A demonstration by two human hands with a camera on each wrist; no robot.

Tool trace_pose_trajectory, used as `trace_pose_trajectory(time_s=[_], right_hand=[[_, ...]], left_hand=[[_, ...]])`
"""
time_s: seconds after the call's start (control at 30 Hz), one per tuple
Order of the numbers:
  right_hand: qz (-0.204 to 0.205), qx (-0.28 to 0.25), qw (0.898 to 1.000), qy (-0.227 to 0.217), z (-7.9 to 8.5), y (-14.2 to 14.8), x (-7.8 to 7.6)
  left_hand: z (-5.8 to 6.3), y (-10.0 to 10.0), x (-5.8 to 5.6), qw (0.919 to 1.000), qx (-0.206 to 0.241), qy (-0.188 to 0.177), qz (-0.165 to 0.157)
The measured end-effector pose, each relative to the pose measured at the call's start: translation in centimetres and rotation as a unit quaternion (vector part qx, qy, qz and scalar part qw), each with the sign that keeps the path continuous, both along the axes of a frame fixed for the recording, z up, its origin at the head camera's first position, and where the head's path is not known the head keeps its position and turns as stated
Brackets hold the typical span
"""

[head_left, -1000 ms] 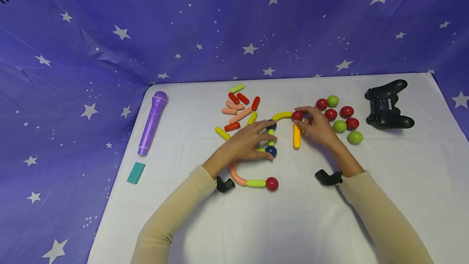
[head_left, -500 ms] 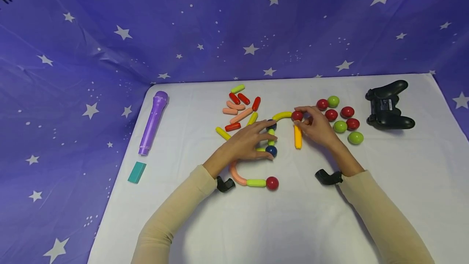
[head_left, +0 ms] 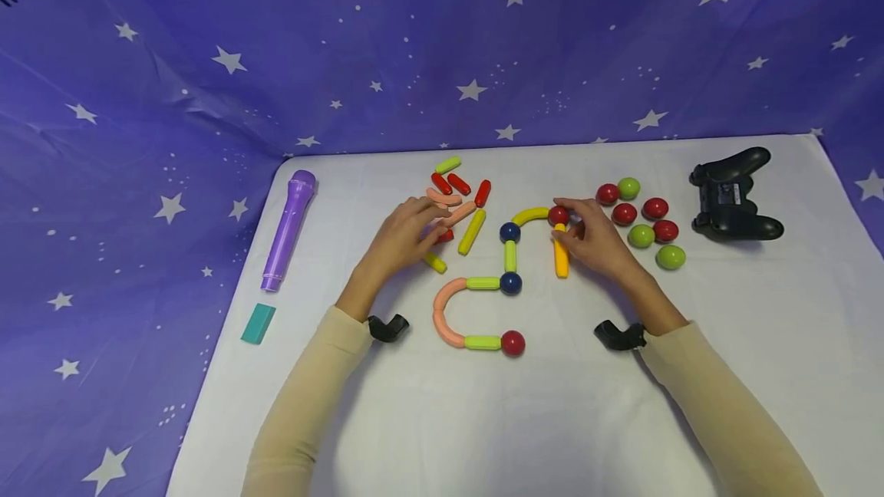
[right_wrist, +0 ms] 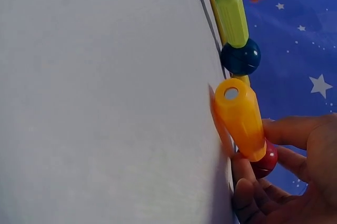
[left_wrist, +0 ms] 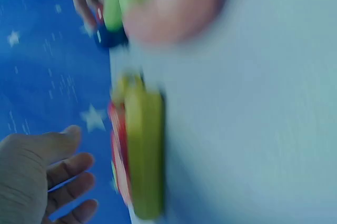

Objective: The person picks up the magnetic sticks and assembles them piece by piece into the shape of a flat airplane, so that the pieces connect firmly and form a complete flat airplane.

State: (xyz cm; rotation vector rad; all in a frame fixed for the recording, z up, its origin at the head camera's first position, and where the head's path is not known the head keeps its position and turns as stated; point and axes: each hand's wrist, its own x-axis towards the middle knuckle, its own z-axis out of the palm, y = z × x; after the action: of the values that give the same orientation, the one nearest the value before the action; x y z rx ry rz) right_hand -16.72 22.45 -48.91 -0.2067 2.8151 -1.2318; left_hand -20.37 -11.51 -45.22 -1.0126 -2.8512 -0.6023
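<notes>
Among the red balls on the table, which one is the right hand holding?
The red ball at the far end of the orange stick, where the curved yellow stick ends. The right hand grips only this one; no fingers touch the others.

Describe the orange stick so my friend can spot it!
On the white table, look for the winding toy chain. At its right end, the orange stick runs toward you from a red ball. It's the only bright orange one; other sticks are yellow, green, pink or red.
</notes>
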Motion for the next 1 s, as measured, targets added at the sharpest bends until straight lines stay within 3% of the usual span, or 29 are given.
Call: trace_pose_trajectory(time_s=[0.17, 0.3, 0.53, 0.67, 0.73, 0.8, 0.93, 1.0], right_hand=[[-0.002, 0.014, 1.0, -0.004, 0.0, -0.1, 0.3], [0.002, 0.017, 1.0, -0.007, 0.0, -0.1, 0.7], [0.014, 0.014, 1.0, -0.006, -0.1, 0.1, 1.5], [0.029, 0.007, 1.0, -0.008, -0.1, 0.0, 1.3], [0.032, 0.003, 0.999, -0.009, 0.0, 0.1, 1.2], [0.031, 0.0, 0.999, -0.01, 0.1, 0.3, 1.1], [0.031, -0.01, 0.999, -0.011, 0.0, 0.6, 1.1], [0.033, -0.013, 0.999, -0.007, -0.1, 0.7, 1.1]], left_hand=[[-1.0, -2.0, -0.6, 0.9967, -0.037, -0.062, 0.039], [-1.7, -2.1, -0.5, 0.9928, -0.026, -0.104, 0.053], [-1.4, -2.3, -0.4, 0.9922, -0.03, -0.109, 0.053], [-0.7, -2.5, 0.5, 0.9945, 0.015, -0.091, 0.05], [-0.2, -1.5, 1.2, 0.9946, 0.052, -0.083, 0.034], [0.4, 0.4, 1.9, 0.9938, 0.079, -0.079, -0.004], [0.9, 5.1, 3.3, 0.9887, 0.081, -0.079, -0.099], [0.8, 7.2, 3.9, 0.9857, 0.066, -0.087, -0.129]])
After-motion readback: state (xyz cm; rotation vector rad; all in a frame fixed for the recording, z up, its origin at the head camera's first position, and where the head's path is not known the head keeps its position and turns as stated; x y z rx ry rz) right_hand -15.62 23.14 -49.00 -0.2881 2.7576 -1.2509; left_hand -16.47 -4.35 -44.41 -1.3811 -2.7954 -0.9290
